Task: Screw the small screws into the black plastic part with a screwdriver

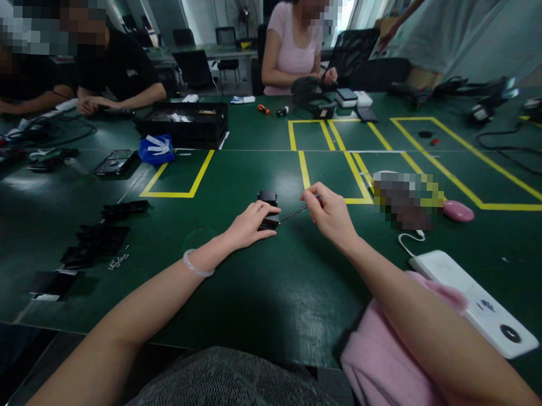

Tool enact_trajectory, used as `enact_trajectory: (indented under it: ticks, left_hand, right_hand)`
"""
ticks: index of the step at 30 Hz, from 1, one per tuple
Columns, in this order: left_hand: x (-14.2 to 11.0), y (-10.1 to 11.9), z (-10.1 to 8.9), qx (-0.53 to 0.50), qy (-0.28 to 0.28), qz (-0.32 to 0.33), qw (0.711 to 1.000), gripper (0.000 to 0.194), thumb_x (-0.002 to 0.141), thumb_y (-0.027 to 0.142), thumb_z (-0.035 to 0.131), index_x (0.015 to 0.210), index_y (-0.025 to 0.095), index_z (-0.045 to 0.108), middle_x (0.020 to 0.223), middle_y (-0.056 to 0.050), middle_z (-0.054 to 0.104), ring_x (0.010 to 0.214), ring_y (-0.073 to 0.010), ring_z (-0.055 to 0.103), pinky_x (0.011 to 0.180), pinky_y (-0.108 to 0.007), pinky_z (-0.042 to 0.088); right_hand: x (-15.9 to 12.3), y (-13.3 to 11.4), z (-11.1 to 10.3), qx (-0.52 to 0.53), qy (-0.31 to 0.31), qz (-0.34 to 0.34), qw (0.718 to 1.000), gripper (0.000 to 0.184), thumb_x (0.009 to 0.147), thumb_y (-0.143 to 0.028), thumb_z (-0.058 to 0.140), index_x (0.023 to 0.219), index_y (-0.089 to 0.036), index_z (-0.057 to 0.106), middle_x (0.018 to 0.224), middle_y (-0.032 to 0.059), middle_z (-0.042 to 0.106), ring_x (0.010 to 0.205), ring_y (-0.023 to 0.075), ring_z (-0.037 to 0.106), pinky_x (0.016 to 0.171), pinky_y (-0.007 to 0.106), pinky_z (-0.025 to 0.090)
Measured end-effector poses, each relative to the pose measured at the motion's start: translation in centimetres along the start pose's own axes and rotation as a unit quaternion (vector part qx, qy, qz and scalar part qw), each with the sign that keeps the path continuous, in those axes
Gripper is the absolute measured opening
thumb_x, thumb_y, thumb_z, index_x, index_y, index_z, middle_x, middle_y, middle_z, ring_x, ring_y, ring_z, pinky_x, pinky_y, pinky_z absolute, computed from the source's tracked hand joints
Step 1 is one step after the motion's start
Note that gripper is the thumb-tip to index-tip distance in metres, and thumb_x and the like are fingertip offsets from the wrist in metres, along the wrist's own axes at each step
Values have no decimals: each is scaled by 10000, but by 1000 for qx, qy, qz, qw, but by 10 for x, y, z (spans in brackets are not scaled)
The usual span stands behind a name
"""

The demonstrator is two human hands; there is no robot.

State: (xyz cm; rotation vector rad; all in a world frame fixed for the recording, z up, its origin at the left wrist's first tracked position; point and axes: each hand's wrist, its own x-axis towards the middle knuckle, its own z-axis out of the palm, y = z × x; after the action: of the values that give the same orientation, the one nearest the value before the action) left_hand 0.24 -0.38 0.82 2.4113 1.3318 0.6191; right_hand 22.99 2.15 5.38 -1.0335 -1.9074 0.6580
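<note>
Patterned dark fabric [229,385] covers the lap, nearer than the black block [267,197]. Pink cloth [381,355] and a white power bank [476,305] lie nearer too, right of the block. On the green counter [245,291], the left hand [252,223] clasps the block between fingers and thumb; at its right, the right hand [328,214] pinches a slim tool [292,215], tip against the block's side. Beyond the block, leftward, sits a black tray [188,135].

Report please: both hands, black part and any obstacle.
Left hand holding black part on green table. Right hand gripping thin tool, tip by part's right edge. Pink oval object farther right, not between them.
</note>
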Motion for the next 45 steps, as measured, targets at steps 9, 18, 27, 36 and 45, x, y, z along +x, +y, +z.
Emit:
enact_trajectory:
  ticks: [9, 18, 27, 36, 45]
  left_hand:
    - [-1, 1, -1, -1, -1, -1, 1000, 503, 883, 290, 703, 1337, 240, 491, 1310, -108, 532, 1207, -305, 531, 1006, -510, 493]
    - [0, 1, -1, -4, -3, -3, 1000, 499, 881, 284, 709, 1329, 222, 499, 1304, -109, 537, 1217, -303, 523, 1006, -503, 494]
    - [0, 0, 1, -6, 2, -3, 1000, 508, 875, 284, 720, 1329, 243, 495, 1299, -103, 537, 1218, -301, 527, 1006, -497, 496]
    - [0, 1, 0, -6, 0, -4, 1000, 504, 881, 293, 707, 1336, 262, 494, 1304, -98, 534, 1220, -301, 524, 1012, -506, 491]
    - [0, 1, 0, -5, -4, -8, 1000, 510, 873, 280, 719, 1330, 243, 494, 1309, -104, 532, 1227, -305, 523, 1004, -506, 499]
  right_hand:
    - [-2, -4, -1, -22, -3, 10, 1000, 159, 975, -355, 409, 962, -241, 519, 639, -37, 511, 595, 150, 505, 630, 298, 353]
    - [-1, -2, 0, -16, -1, 20, 1000, 156, 965, -345, 428, 1000, -234, 530, 605, -54, 485, 557, 139, 483, 610, 293, 343]
    - [0, -1, -2, -17, 4, 10, 1000, 178, 957, -376, 459, 862, -240, 524, 595, -43, 492, 567, 137, 489, 605, 288, 344]
    - [0, -2, -3, -16, 2, 9, 1000, 203, 955, -408, 476, 842, -245, 523, 607, -39, 495, 585, 143, 495, 604, 290, 341]
    - [0, -3, -3, -22, -4, 10, 1000, 173, 966, -367, 434, 940, -236, 543, 595, -52, 478, 561, 138, 482, 604, 291, 337]
